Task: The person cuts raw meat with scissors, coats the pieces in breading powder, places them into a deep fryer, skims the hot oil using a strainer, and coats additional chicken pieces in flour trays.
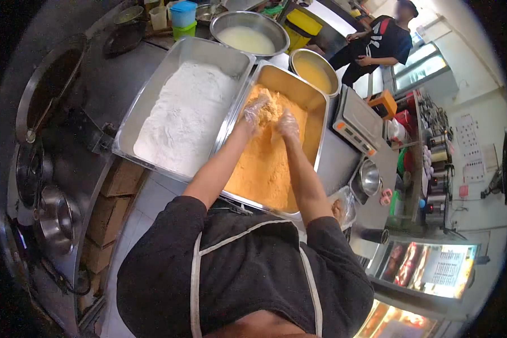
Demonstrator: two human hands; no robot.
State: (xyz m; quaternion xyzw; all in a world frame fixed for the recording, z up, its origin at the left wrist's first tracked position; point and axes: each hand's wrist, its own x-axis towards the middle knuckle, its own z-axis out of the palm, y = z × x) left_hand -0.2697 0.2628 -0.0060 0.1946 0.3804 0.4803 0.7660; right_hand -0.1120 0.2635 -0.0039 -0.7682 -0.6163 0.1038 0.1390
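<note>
touching orange crumbs [265, 174]; two hands [256, 110]

One head-worn view looks forward and steeply down over the wearer's own chest at frame bottom, close above the rectangular steel tray of orange powder [259, 180] at centre; curved black edges ring the wide view.

Flour tray [188, 115] left of crumb tray [260, 174].
</note>
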